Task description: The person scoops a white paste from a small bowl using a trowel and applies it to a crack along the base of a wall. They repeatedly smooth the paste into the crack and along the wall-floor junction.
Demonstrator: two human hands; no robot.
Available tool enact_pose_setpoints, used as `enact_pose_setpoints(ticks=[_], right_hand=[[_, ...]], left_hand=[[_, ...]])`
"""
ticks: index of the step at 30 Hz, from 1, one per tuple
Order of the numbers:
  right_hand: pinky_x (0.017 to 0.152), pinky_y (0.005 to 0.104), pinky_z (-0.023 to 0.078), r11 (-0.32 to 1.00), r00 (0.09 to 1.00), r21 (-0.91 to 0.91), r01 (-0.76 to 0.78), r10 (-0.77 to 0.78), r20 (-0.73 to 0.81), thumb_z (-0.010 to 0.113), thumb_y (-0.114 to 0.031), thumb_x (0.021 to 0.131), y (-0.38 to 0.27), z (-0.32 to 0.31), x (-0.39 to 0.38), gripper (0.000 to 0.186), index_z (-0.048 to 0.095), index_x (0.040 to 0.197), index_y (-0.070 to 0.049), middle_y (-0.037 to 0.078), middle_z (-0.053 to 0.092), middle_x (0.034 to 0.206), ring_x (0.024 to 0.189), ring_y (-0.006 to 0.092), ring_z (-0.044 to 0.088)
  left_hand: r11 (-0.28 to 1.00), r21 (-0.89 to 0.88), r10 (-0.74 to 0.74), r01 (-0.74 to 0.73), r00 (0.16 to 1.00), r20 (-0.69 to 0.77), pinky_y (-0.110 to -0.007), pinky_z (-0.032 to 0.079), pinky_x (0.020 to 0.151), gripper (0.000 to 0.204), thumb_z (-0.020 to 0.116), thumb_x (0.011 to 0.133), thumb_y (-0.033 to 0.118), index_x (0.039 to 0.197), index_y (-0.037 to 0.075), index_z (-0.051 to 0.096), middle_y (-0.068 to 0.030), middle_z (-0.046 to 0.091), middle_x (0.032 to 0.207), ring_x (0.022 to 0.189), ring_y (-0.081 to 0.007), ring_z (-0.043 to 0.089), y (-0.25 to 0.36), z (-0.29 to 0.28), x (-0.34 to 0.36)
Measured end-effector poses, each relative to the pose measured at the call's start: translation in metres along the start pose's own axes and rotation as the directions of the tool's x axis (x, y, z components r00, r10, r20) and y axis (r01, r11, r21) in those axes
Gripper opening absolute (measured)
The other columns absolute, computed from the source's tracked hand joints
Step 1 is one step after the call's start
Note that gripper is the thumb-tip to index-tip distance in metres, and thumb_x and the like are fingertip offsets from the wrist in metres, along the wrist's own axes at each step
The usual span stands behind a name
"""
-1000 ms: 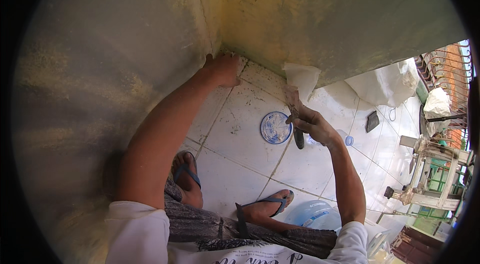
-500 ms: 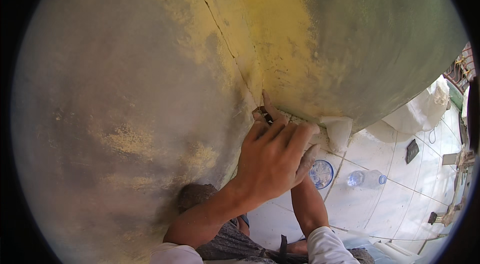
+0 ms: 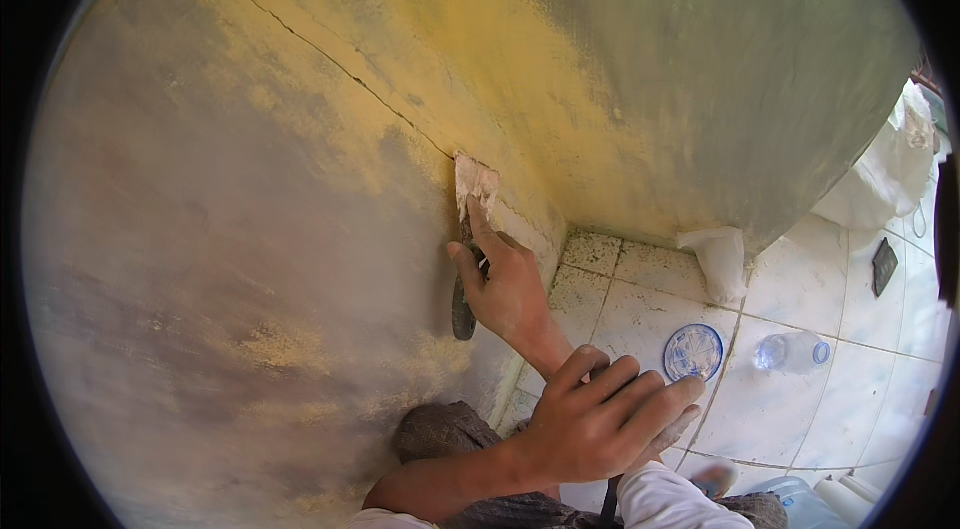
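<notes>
1. At the corner where 2 wall faces meet: right hand (image 3: 510, 284), clenched round the dark handle of a putty knife (image 3: 466, 259), index finger stretched along the blade.
2. Putty knife: handle pointing down, blade up, its tip loaded with whitish filler (image 3: 474, 181) and pressed against the wall at the lower end of a crack (image 3: 300, 34).
3. Crack: thin dark line running from the upper left of the wall (image 3: 250, 229) down to the filler patch.
4. Left hand (image 3: 600, 419): in the lower middle of the view, fingers spread and curled over the right forearm near the wrist, resting on it; holds no tool.
5. Wall: left face grey-brown and blotched, right face yellow fading to green.
6. Tiled floor (image 3: 640, 299): pale, stained tiles below the right wall face.
7. On the floor: 1 round blue lid (image 3: 693, 352), lying flat; 1 clear plastic bottle (image 3: 792, 351), on its side just beside the lid.
8. White bag (image 3: 722, 261): slumped at the foot of the wall, near the lid.
9. Small dark flat object (image 3: 885, 266): on the tiles at far right, kind not clear.
</notes>
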State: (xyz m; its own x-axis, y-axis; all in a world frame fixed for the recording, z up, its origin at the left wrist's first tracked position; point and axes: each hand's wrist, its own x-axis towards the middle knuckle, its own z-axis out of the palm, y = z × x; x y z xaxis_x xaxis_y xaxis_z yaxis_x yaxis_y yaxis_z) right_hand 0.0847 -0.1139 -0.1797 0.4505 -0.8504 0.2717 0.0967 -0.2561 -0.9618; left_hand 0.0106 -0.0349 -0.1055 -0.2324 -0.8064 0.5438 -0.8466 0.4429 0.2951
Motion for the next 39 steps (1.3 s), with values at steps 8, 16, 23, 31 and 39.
enact_pose_setpoints(ticks=[8, 16, 23, 31, 39], right_hand=[[0.072, 0.0423, 0.052, 0.998, 0.972, -0.065, -0.025, 0.039, 0.23, 0.062, -0.024, 0.103, 0.001, -0.004, -0.003, 0.054, 0.051, 0.15, 0.002, 0.025, 0.065, 0.082, 0.073, 0.0383, 0.066], [0.064, 0.0277, 0.052, 0.788, 0.866, 0.368, -0.493, 0.404, 0.294, 0.065, -0.028, 0.104, 0.015, -0.054, 0.016, 0.047, 0.061, 0.143, 0.0, 0.005, 0.069, 0.084, 0.074, 0.0134, 0.066], [0.041, 0.0216, 0.042, 0.511, 0.746, 0.547, -0.663, 0.4, 0.532, 0.059, -0.024, 0.106, -0.004, -0.075, 0.072, 0.025, 0.064, 0.119, -0.004, 0.015, 0.066, 0.085, 0.053, 0.012, 0.055], [0.036, 0.0194, 0.036, 0.491, 0.742, 0.563, -0.665, 0.346, 0.575, 0.056, -0.027, 0.106, -0.059, -0.077, 0.074, 0.028, 0.063, 0.12, -0.003, 0.015, 0.064, 0.081, 0.048, 0.0103, 0.05], [0.069, 0.0265, 0.049, 0.955, 0.948, 0.085, -0.285, 0.268, 0.171, 0.057, -0.027, 0.107, -0.049, -0.03, 0.021, 0.056, 0.048, 0.154, 0.0, 0.003, 0.064, 0.081, 0.073, 0.0086, 0.058]], left_hand=[[0.999, -0.028, 0.034, -0.036, 0.998, -0.06, -0.03, 0.038, 0.067, 0.038, 0.089, 0.081, 0.028, 0.11, 0.012, 0.071, 0.0065, 0.061, 0.07, 0.061, -0.0109, 0.058, 0.007, -0.004, 0.003], [0.981, -0.167, 0.067, -0.099, 0.979, -0.191, -0.033, 0.04, 0.069, 0.034, 0.082, 0.083, 0.027, 0.112, 0.012, 0.072, 0.0037, 0.059, 0.078, 0.075, -0.0132, 0.06, 0.011, -0.005, -0.007], [0.959, -0.178, 0.133, -0.222, 0.903, -0.408, -0.033, 0.037, 0.069, 0.024, 0.076, 0.085, 0.021, 0.108, 0.014, 0.072, 0.0052, 0.051, 0.079, 0.069, -0.0117, 0.053, 0.015, -0.028, -0.007], [0.897, -0.333, 0.06, -0.291, 0.826, -0.561, -0.033, 0.037, 0.072, 0.026, 0.07, 0.097, 0.025, 0.119, 0.013, 0.068, 0.0047, 0.057, 0.083, 0.076, -0.0103, 0.055, 0.021, -0.037, -0.015], [0.911, -0.301, 0.063, -0.281, 0.817, -0.573, -0.035, 0.037, 0.073, 0.031, 0.074, 0.093, 0.029, 0.12, 0.015, 0.068, 0.0043, 0.058, 0.084, 0.078, -0.0118, 0.056, 0.021, -0.048, -0.016]])
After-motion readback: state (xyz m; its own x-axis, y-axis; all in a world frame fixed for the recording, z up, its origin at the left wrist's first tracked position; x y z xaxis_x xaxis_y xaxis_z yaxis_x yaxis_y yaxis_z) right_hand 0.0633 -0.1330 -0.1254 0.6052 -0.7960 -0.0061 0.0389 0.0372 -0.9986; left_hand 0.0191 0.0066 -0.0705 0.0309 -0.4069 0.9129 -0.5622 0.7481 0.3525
